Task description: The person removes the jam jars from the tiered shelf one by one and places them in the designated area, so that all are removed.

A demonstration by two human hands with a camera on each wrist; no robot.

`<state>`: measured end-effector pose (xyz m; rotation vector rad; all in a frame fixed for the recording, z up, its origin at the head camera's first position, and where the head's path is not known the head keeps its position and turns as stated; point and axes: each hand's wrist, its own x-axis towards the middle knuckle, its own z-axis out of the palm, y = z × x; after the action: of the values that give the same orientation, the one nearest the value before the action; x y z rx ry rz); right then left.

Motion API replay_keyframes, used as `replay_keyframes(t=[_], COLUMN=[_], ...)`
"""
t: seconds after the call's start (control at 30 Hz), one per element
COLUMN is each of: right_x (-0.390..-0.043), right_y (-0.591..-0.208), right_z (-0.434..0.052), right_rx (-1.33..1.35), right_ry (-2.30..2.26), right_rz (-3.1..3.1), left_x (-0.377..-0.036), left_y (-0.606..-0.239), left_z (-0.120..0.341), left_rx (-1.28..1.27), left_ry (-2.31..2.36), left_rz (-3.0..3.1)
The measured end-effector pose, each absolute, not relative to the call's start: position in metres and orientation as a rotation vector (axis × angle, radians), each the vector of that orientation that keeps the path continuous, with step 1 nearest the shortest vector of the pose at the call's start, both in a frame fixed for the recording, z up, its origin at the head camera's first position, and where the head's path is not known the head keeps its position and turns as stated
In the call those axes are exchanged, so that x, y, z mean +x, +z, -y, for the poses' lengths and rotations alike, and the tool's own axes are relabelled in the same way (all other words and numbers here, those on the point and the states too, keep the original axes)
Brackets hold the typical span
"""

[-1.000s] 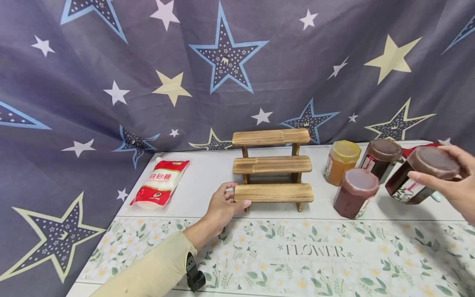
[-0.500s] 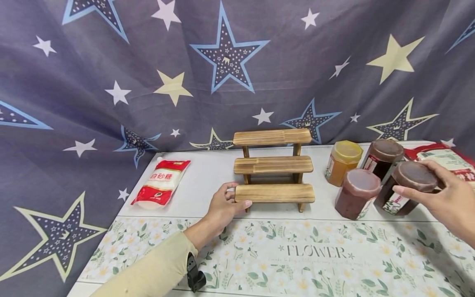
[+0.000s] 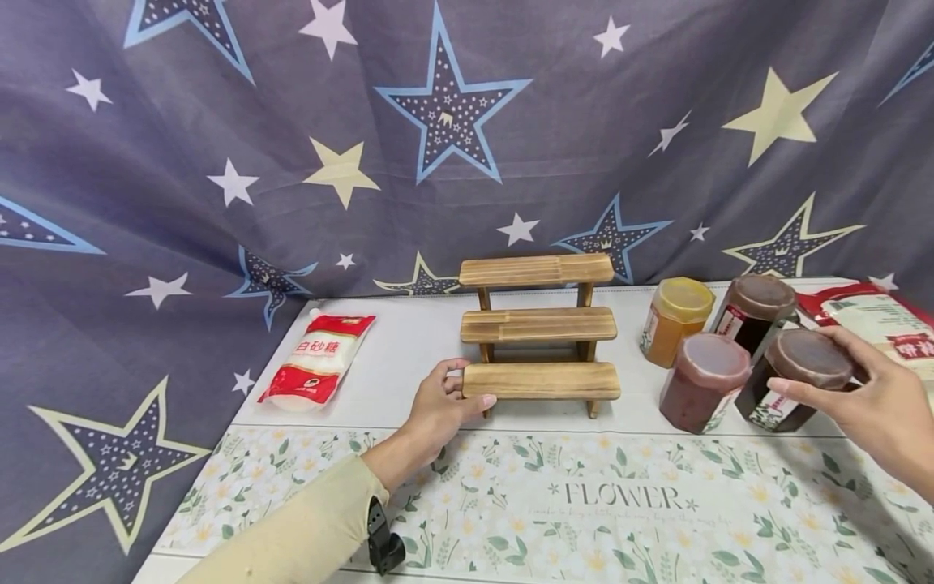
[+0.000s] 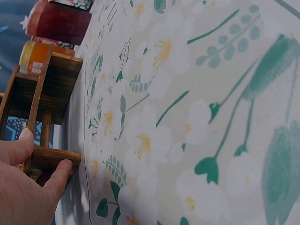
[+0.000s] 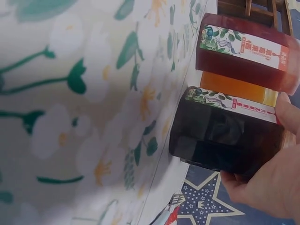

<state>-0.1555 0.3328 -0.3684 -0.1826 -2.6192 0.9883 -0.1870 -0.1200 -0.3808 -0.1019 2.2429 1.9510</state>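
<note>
My right hand grips a dark jam jar near its lid, thumb on the near side. The jar stands upright close beside a reddish jam jar; in the right wrist view its printed label faces the orange one. Behind them are a jar of orange jam with a yellow lid and another dark jar. My left hand pinches the left end of the lowest step of a three-tier wooden stand, as the left wrist view also shows.
A red and white bag of sugar lies to the left of the stand. Behind the right hand is another red and white bag. A floral cloth covers the front of the table, and a starry curtain hangs behind.
My right hand has brought the dark jar left and down, from tilted to upright beside the reddish jar. The bag behind it has come into sight. My left hand stays on the stand.
</note>
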Motion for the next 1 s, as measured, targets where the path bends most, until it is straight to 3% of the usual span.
replay_keyframes(t=[0.7,1.0], right_x=[-0.159,-0.152], right_y=[-0.366,-0.338], right_z=[-0.322,-0.310], right_rx=[-0.031,-0.015], right_ry=[0.907,0.802], right_rz=[2.723,2.655], left_x=[-0.186,-0.189], left_y=[-0.379,-0.380], left_z=[0.121,0.120], left_rx=[-0.103,-0.060], left_ry=[1.936,1.897], left_rz=[-2.252,-2.276])
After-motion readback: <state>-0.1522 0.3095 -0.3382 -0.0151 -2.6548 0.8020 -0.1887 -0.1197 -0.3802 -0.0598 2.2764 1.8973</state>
